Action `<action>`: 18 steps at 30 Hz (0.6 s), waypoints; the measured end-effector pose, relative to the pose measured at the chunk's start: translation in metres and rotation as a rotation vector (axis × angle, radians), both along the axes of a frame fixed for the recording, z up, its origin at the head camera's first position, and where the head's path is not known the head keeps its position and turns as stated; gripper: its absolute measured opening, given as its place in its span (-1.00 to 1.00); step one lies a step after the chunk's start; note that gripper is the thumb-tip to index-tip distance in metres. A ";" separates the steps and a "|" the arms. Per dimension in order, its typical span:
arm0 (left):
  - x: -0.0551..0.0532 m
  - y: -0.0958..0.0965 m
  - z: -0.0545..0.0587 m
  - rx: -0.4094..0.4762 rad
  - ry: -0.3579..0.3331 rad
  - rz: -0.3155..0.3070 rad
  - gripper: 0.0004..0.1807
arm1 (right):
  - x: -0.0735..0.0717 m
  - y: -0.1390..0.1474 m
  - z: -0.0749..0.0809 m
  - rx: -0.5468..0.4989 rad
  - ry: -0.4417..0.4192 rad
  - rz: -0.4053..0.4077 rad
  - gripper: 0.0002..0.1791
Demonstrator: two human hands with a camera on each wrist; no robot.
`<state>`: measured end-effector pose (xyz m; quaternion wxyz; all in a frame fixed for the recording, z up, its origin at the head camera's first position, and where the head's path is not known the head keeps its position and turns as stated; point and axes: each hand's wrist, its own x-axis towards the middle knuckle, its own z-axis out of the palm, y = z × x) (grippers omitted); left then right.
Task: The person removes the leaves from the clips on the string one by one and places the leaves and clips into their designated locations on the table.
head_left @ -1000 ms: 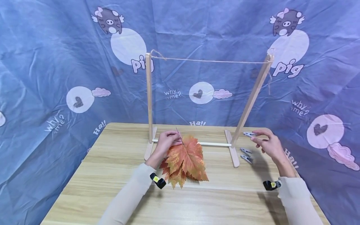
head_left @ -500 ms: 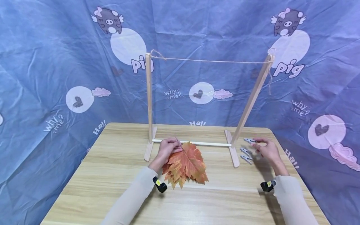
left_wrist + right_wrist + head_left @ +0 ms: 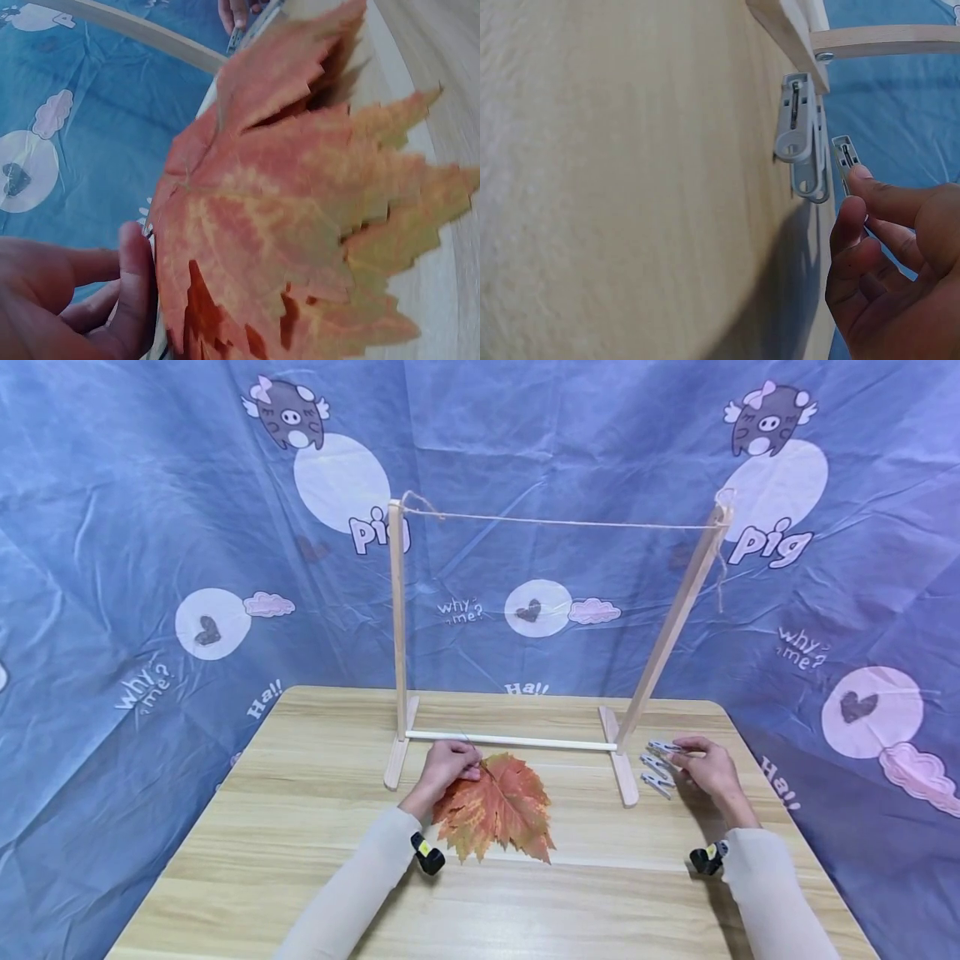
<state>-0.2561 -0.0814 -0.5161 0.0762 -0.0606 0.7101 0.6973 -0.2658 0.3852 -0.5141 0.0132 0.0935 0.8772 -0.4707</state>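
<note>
My left hand (image 3: 450, 765) pinches the thin stems of several orange-red artificial maple leaves (image 3: 501, 806). They overlap in a fan low over the table, and in the left wrist view the leaves (image 3: 277, 202) spread away from my fingertips. At the right, my right hand (image 3: 707, 768) pinches the end of a grey clothespin (image 3: 663, 747) between thumb and fingers. This held clothespin (image 3: 846, 156) shows beyond two others in the right wrist view. Those two, a middle clothespin (image 3: 655, 766) and a nearer clothespin (image 3: 657, 785), lie on the table just in front of it.
A wooden frame (image 3: 399, 627) with two uprights and a white crossbar (image 3: 555, 743) stands on the wooden table (image 3: 525, 902). Twine (image 3: 562, 522) runs between its tops. A blue printed cloth (image 3: 480, 460) hangs behind.
My right hand has lowered the clothespin toward the two on the table, moving nearer me. My left hand has come down slightly with the leaves, which lie lower and flatter.
</note>
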 end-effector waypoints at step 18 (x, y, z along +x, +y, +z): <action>-0.007 -0.016 -0.007 -0.172 0.041 0.020 -0.71 | 0.003 -0.002 -0.004 -0.010 -0.064 -0.005 -0.43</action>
